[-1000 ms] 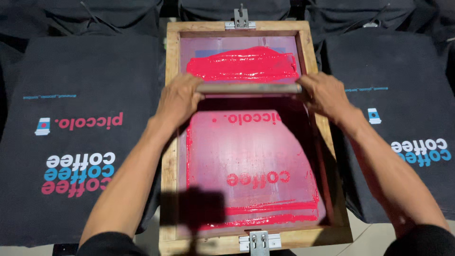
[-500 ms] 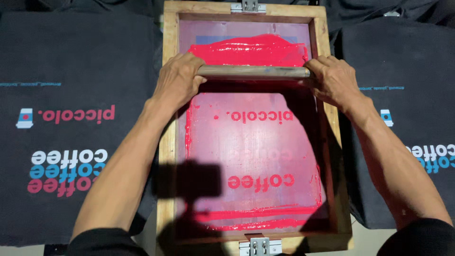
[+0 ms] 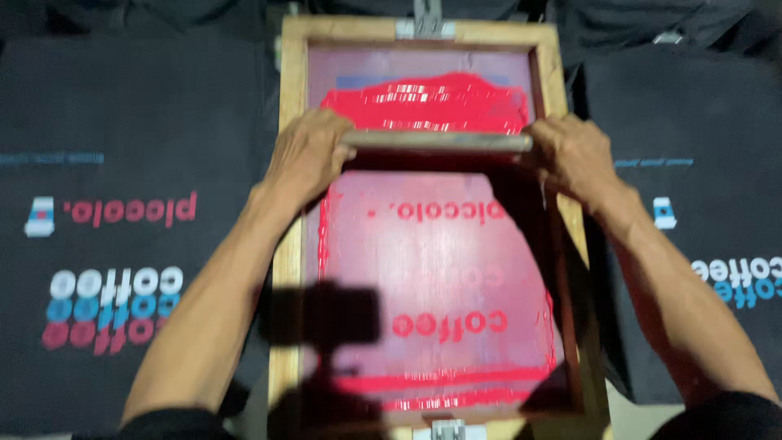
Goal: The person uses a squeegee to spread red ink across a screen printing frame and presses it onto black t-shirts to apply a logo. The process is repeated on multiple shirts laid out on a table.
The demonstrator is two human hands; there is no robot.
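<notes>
A wooden-framed printing screen lies flat in the middle, its mesh stained pink with mirrored lettering showing through. A pool of bright red ink sits on the far part of the mesh. Across the screen, just below the ink, lies a long wooden-handled squeegee. My left hand grips its left end and my right hand grips its right end. A thin band of red ink runs along the near edge of the mesh.
Black printed fabric pieces lie on platens to the left and right, each with white, blue and red lettering. Metal clamps hold the frame at the far edge and near edge. A dark shadow falls on the near-left mesh.
Both hands and the squeegee have moved away from me up the screen, pushing the red ink toward the far edge. The view has shifted slightly.
</notes>
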